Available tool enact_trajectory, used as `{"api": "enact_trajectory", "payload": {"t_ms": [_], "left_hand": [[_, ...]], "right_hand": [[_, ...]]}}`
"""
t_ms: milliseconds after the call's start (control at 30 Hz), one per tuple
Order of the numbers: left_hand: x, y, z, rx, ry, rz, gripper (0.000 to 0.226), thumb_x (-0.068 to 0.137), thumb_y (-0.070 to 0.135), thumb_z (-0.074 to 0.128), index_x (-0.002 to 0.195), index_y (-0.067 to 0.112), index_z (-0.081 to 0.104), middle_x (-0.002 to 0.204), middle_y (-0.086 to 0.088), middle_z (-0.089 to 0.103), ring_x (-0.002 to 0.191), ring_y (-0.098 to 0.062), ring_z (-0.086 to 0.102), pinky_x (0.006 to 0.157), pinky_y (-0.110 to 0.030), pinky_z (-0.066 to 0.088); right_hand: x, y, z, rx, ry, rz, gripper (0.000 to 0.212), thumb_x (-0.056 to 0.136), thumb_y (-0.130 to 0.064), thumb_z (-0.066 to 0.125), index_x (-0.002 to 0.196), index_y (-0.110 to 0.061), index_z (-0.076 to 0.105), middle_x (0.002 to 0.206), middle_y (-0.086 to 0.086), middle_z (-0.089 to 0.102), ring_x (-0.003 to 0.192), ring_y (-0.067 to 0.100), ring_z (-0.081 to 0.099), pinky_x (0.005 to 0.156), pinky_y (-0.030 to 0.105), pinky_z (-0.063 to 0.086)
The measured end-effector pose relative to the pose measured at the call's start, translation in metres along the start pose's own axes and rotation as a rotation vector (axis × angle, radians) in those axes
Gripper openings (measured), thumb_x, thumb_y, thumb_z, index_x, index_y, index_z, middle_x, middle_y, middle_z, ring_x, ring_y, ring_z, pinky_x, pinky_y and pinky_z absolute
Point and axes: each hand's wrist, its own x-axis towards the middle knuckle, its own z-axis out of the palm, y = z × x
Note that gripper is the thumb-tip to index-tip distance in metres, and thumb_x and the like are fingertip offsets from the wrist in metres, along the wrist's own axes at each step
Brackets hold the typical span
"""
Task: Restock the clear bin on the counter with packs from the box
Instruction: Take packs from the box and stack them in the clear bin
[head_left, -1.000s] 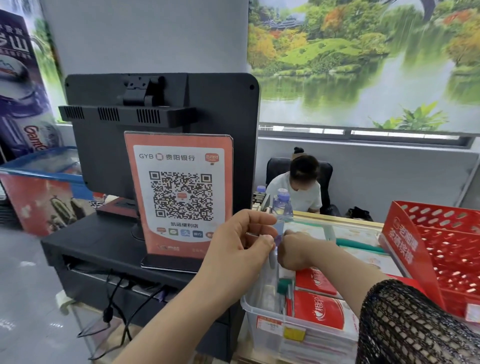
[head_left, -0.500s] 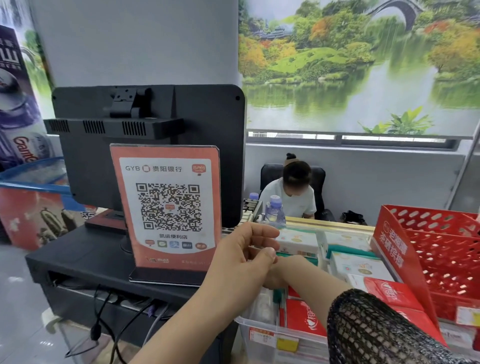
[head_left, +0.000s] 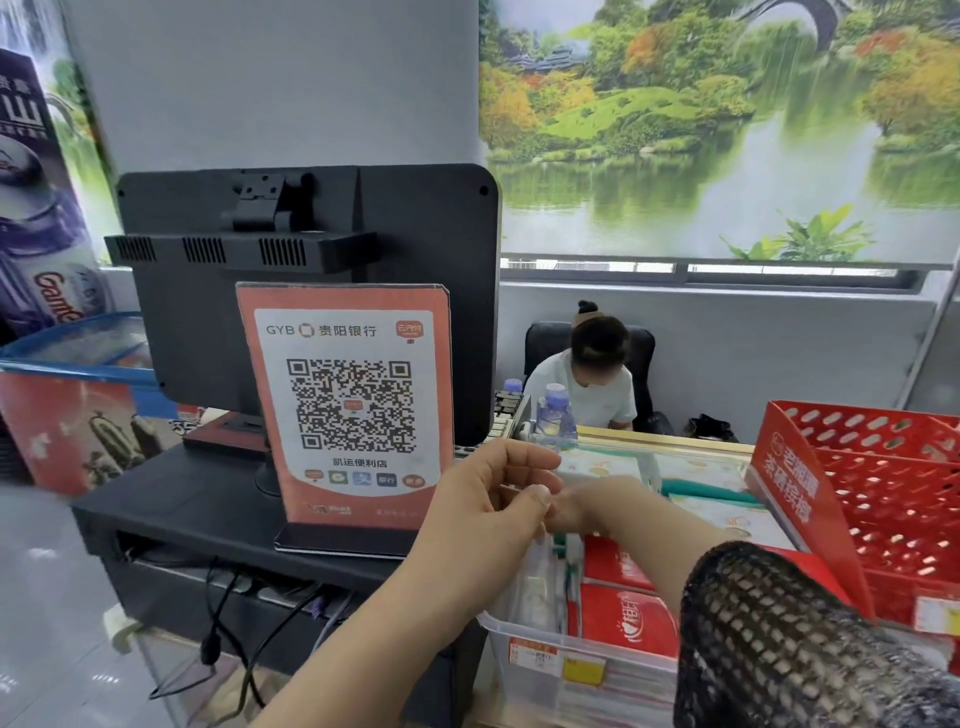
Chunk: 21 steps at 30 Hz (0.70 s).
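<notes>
Left hand (head_left: 488, 501) now slack, right hand (head_left: 589, 506) lowered into clear bin (head_left: 623, 696), grip hidden.

views: 1 | head-worn | faces forward-down | close above counter (head_left: 691, 451)

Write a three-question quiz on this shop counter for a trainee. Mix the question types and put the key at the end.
1. True or false: the QR-code sign stands in front of the black monitor.
2. In the right half of the clear bin, the packs are: A blue, B red, C black.
3. Fill in: the black mesh sleeve is on the person's ____ arm.

Key: 1 true; 2 B; 3 right.
</notes>
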Motion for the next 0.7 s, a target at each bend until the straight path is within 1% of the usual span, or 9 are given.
{"api": "enact_trajectory", "payload": {"t_ms": [67, 100, 167, 233, 300, 367, 500, 600, 700], "left_hand": [[0.001, 0.002, -0.002, -0.005, 0.005, 0.005, 0.027, 0.09, -0.001, 0.055, 0.094, 0.022, 0.067, 0.086, 0.003, 0.072, 0.076, -0.008, 0.065, 0.073, -0.023, 0.057], [0.002, 0.004, -0.002, -0.011, 0.007, 0.007, 0.027, 0.09, -0.001, 0.054, 0.094, 0.023, 0.067, 0.086, 0.003, 0.071, 0.076, -0.006, 0.065, 0.074, -0.023, 0.057], [0.003, 0.006, -0.004, -0.032, 0.009, 0.005, 0.027, 0.09, -0.002, 0.054, 0.093, 0.022, 0.067, 0.086, 0.003, 0.071, 0.075, -0.004, 0.065, 0.074, -0.023, 0.057], [0.003, 0.007, -0.006, -0.056, 0.012, -0.005, 0.026, 0.091, -0.001, 0.053, 0.095, 0.02, 0.067, 0.087, 0.002, 0.07, 0.073, -0.004, 0.065, 0.073, -0.023, 0.058], [0.001, 0.008, -0.009, -0.087, 0.011, -0.022, 0.024, 0.092, -0.001, 0.053, 0.096, 0.018, 0.066, 0.088, 0.0, 0.07, 0.072, -0.004, 0.065, 0.073, -0.023, 0.057], [-0.004, 0.009, -0.013, -0.109, 0.008, -0.031, 0.024, 0.092, -0.002, 0.053, 0.096, 0.018, 0.066, 0.086, 0.0, 0.07, 0.072, -0.005, 0.066, 0.072, -0.023, 0.058], [-0.019, 0.009, -0.023, -0.138, 0.006, -0.05, 0.025, 0.091, -0.003, 0.052, 0.096, 0.018, 0.066, 0.084, 0.001, 0.071, 0.073, -0.006, 0.066, 0.075, -0.025, 0.058], [-0.031, 0.006, -0.03, -0.164, -0.01, -0.062, 0.023, 0.091, -0.003, 0.053, 0.098, 0.015, 0.066, 0.088, -0.002, 0.071, 0.074, -0.008, 0.065, 0.076, -0.025, 0.057], [-0.041, 0.003, -0.036, -0.194, -0.015, -0.06, 0.023, 0.091, -0.003, 0.052, 0.099, 0.013, 0.066, 0.087, -0.003, 0.07, 0.074, -0.008, 0.064, 0.075, -0.025, 0.056]], "right_hand": [[-0.012, 0.005, -0.015, 0.142, 0.043, -0.039, 0.035, 0.098, -0.027, 0.036, 0.123, -0.008, 0.05, 0.118, 0.014, 0.058, 0.096, 0.025, 0.058, 0.081, 0.037, 0.05], [-0.019, 0.007, -0.022, 0.247, 0.091, -0.056, 0.03, 0.098, -0.024, 0.037, 0.115, -0.007, 0.056, 0.106, 0.012, 0.063, 0.087, 0.023, 0.06, 0.073, 0.032, 0.05], [-0.03, 0.011, -0.03, 0.513, 0.262, -0.085, 0.025, 0.096, -0.022, 0.041, 0.096, -0.008, 0.062, 0.086, 0.006, 0.066, 0.073, 0.019, 0.061, 0.064, 0.027, 0.048], [-0.044, 0.011, -0.034, 0.755, 0.494, -0.133, 0.022, 0.094, -0.017, 0.045, 0.088, -0.006, 0.063, 0.073, 0.003, 0.061, 0.063, 0.016, 0.057, 0.06, 0.027, 0.047], [-0.055, 0.01, -0.032, 0.795, 0.672, -0.146, 0.026, 0.092, -0.014, 0.046, 0.092, 0.003, 0.066, 0.074, 0.01, 0.063, 0.066, 0.02, 0.058, 0.065, 0.034, 0.051], [-0.065, 0.007, -0.024, 0.718, 0.736, -0.126, 0.027, 0.092, -0.013, 0.046, 0.09, 0.001, 0.068, 0.082, 0.015, 0.068, 0.075, 0.026, 0.061, 0.076, 0.041, 0.053], [-0.081, 0.004, -0.003, 0.571, 0.785, -0.063, 0.025, 0.093, -0.016, 0.047, 0.092, -0.011, 0.071, 0.091, 0.006, 0.07, 0.087, 0.024, 0.064, 0.084, 0.042, 0.053], [-0.096, -0.008, 0.008, 0.647, 0.912, -0.116, 0.025, 0.093, -0.012, 0.045, 0.094, -0.015, 0.069, 0.091, 0.003, 0.07, 0.087, 0.019, 0.065, 0.087, 0.04, 0.052], [-0.117, -0.028, 0.026, 0.774, 1.049, -0.218, 0.024, 0.096, -0.01, 0.043, 0.093, -0.019, 0.065, 0.089, 0.001, 0.069, 0.081, 0.013, 0.065, 0.08, 0.031, 0.054]]}}
